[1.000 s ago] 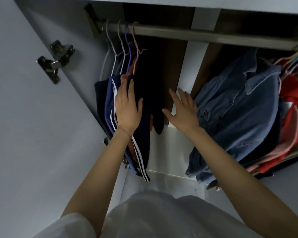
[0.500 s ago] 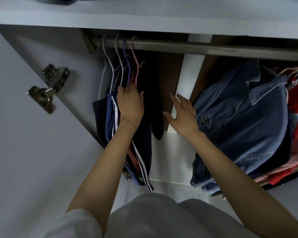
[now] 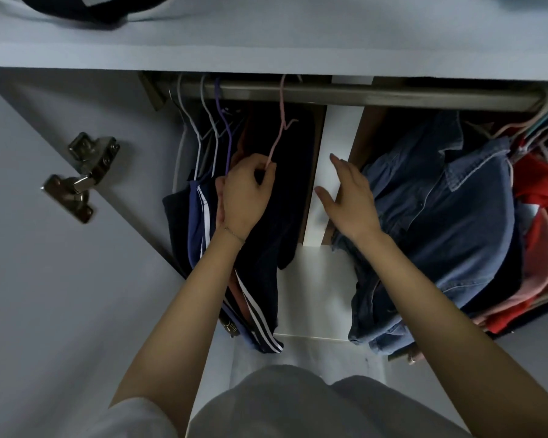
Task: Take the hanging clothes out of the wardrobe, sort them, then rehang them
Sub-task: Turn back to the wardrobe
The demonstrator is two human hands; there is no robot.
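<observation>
A metal rail (image 3: 361, 96) runs across the wardrobe. At its left end hang several dark garments, among them navy striped trousers (image 3: 200, 216) and a black garment (image 3: 291, 184) on a pink hanger (image 3: 280, 121). My left hand (image 3: 244, 194) pinches the pink hanger's shoulder wire, pulled a little away from the other hangers. My right hand (image 3: 348, 197) hovers with straight fingers in the gap, beside a denim shirt (image 3: 440, 222) hanging on the right. Behind the shirt are red and pink clothes (image 3: 541, 216).
The open wardrobe door (image 3: 60, 279) with its metal hinge (image 3: 83, 175) stands at the left. A shelf (image 3: 266, 36) above the rail holds a dark item. A white upright panel (image 3: 329, 153) shows at the back of the gap.
My left hand climbed from lying flat on the dark garments to pinching the pink hanger, whose hook slid right along the rail. My right hand stayed in the gap.
</observation>
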